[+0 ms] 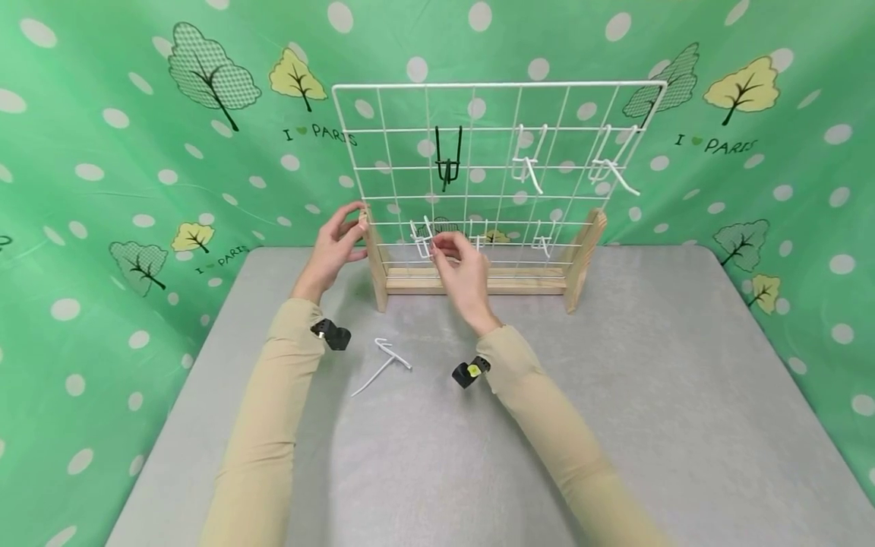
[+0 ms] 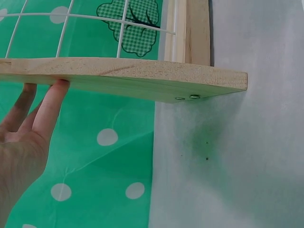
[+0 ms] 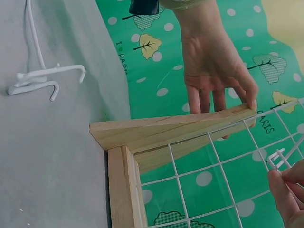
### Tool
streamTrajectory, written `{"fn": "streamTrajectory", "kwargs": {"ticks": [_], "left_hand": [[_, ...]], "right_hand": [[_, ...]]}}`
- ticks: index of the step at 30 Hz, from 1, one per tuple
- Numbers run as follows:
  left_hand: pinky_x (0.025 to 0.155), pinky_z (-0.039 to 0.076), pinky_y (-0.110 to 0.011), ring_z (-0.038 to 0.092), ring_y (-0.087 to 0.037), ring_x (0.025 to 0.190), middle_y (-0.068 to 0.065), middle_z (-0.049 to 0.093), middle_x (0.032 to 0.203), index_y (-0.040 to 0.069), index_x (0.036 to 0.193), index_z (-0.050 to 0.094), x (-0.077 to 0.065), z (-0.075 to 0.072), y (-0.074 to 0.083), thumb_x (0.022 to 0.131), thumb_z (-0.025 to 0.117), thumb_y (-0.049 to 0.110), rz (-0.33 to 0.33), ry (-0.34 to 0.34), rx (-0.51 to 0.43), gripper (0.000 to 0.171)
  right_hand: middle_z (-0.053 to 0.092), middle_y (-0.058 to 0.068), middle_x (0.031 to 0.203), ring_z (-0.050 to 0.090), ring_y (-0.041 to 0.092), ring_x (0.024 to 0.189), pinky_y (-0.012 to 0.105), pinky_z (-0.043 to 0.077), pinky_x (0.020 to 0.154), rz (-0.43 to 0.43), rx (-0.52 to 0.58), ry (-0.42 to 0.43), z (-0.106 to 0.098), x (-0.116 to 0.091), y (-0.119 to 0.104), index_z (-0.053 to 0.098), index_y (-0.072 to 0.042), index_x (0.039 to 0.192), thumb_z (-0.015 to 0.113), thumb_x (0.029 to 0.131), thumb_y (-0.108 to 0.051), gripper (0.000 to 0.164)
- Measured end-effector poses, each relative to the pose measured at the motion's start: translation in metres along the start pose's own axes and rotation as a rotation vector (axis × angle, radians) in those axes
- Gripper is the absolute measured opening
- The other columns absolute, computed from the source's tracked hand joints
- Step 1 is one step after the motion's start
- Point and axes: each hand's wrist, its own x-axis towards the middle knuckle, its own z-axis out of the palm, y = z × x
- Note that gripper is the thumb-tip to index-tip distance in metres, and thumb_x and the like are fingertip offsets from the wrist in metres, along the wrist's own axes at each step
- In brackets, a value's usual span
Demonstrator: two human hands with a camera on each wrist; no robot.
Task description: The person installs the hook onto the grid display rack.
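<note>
A white wire grid panel (image 1: pixel 472 166) stands upright in a wooden base. My left hand (image 1: pixel 335 247) grips the upper part of its left wooden side post (image 1: pixel 377 273), the thumb at the top end and other fingers against the outer side. At the lower left of the grid, my right hand (image 1: pixel 465 275) pinches a white double-pronged hook (image 1: pixel 421 241) between thumb and fingers. The hook lies against the grid wires; whether it is seated on them is hard to tell. The right wrist view shows the pinching fingertips (image 3: pixel 284 192) and the left hand (image 3: pixel 216 66) on the post.
A loose white hook (image 1: pixel 386 363) lies on the grey table (image 1: pixel 656 395) before the rack. On the upper grid hang a black hook (image 1: pixel 447 161) and two white hooks, one near the middle (image 1: pixel 528 161). Another white hook (image 1: pixel 542 240) hangs lower right. Green patterned cloth (image 1: pixel 102 175) surrounds the table.
</note>
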Motion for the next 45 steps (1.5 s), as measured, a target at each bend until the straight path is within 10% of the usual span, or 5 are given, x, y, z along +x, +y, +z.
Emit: {"fn": "streamTrajectory", "kwargs": {"ticks": [18,27,45], "left_hand": [[0.086,0.056,-0.043,0.049,-0.035,0.124,-0.018,0.044,0.142,0.021,0.143,0.046,-0.001,0.001,0.0,0.1,0.054,0.029,0.0,0.005,0.002,0.044],[0.086,0.055,-0.043,0.048,-0.036,0.125,-0.018,0.044,0.143,0.022,0.143,0.045,0.001,0.0,-0.003,0.1,0.055,0.03,0.0,-0.002,0.004,0.045],[0.085,0.056,-0.042,0.049,-0.035,0.123,-0.017,0.045,0.142,0.022,0.141,0.047,0.001,0.001,-0.003,0.1,0.055,0.029,0.007,0.005,-0.007,0.043]], "right_hand": [[0.061,0.036,0.098,0.063,0.046,0.088,0.033,0.058,0.078,0.107,0.113,0.011,0.003,0.01,-0.035,0.058,0.022,0.102,0.059,0.085,0.019,0.017],[0.065,0.026,0.097,0.066,0.036,0.086,0.024,0.057,0.074,0.192,0.16,0.025,0.018,0.008,0.012,0.062,0.014,0.102,0.064,0.086,0.012,0.017],[0.063,0.032,0.098,0.065,0.034,0.086,0.026,0.057,0.075,0.249,0.179,-0.045,0.017,0.0,0.015,0.059,0.015,0.103,0.06,0.082,0.017,0.021]]}}
